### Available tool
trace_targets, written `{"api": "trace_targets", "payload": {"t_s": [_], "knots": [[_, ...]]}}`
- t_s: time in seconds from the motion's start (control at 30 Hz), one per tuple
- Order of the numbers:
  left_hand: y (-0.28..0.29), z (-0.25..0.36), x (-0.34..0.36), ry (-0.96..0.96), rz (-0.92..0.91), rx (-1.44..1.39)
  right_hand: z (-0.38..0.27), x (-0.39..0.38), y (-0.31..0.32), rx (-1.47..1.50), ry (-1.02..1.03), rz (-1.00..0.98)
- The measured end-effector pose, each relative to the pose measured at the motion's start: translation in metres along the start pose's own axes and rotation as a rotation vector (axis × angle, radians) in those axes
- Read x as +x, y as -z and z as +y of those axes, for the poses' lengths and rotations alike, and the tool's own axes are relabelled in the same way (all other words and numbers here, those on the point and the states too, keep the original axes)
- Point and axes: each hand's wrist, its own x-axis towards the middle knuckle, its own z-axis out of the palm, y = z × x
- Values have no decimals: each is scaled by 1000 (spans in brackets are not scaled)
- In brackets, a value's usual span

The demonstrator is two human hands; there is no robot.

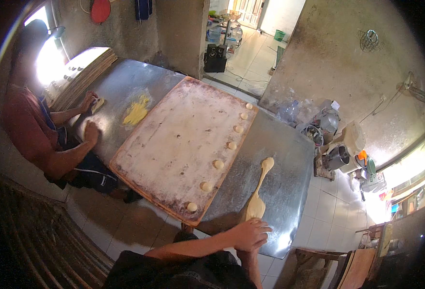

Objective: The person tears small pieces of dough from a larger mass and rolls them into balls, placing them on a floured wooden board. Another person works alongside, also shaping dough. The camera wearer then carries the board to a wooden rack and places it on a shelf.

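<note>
A long pale strip of dough (256, 207) lies on the metal tabletop in front of me, thin in the middle and with a rounded far end. My left hand (251, 233) reaches across from the left and closes at the strip's near end. Just below it is my right hand (247, 253), mostly covered by the left one, so its fingers are hidden. Several small round dough balls (218, 164) sit in a row along the right edge of a large floured wooden board (174, 130), left of the strip.
Across the metal table (284, 168), at the left, a co-worker (34, 125) handles a small piece of dough (97, 105). Yellow paste (136, 111) lies near the board. Stacked boards (85, 77) stand at the far left. Buckets and containers (349, 144) line the right wall.
</note>
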Motion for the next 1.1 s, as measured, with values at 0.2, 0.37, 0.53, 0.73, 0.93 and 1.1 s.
{"api": "trace_targets", "payload": {"t_s": [0.2,0.37,0.53,0.73,0.93,1.1], "knots": [[-60,-55,-54,301,-377,-109,-38,-39,-21,-418,180,316],[-26,-49,-31,342,-666,124,-86,-97,11,-1352,764,50],[-10,-31,-24,235,-490,65,-49,-14,66,-1917,827,371],[-10,-18,-45,205,-373,142,-43,62,58,-1922,894,84],[-4,-10,-61,309,-273,39,-105,34,33,-1579,660,394],[-9,-6,-59,467,-166,-28,-63,51,39,-1687,524,-37]]}}
